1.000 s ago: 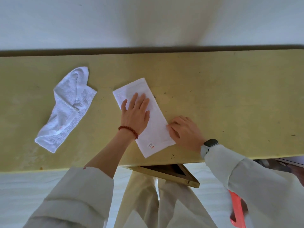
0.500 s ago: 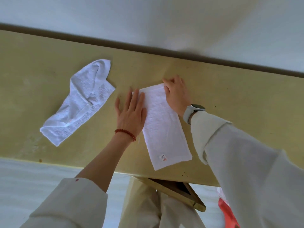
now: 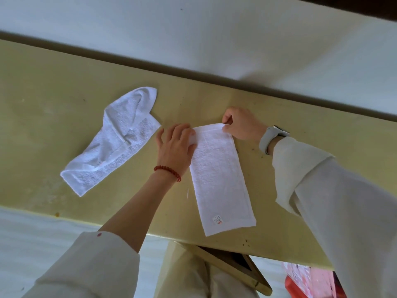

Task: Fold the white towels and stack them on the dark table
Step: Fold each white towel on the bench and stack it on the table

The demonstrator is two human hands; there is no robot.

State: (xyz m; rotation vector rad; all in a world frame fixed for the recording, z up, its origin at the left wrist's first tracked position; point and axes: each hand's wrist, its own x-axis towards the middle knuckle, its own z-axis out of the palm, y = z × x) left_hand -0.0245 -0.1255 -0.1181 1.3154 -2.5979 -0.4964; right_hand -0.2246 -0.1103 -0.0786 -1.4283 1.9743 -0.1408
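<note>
A white towel (image 3: 221, 179), folded into a long narrow strip with a small label near its front end, lies on the yellowish table (image 3: 64, 87). My left hand (image 3: 175, 147) grips the strip's far left corner. My right hand (image 3: 241, 124) pinches the far right corner, which is lifted slightly off the table. A second white towel (image 3: 113, 138) lies crumpled and loosely doubled over to the left, apart from both hands.
The table's front edge runs just below the strip's near end. Past the far edge is a pale wall. Below the table are a wooden frame (image 3: 232, 267), my pale trousers and a red object (image 3: 309, 282) at lower right.
My left hand slid from lying flat beside the strip up to its far left corner. My right hand now pinches the far right corner and has raised that edge a little.
</note>
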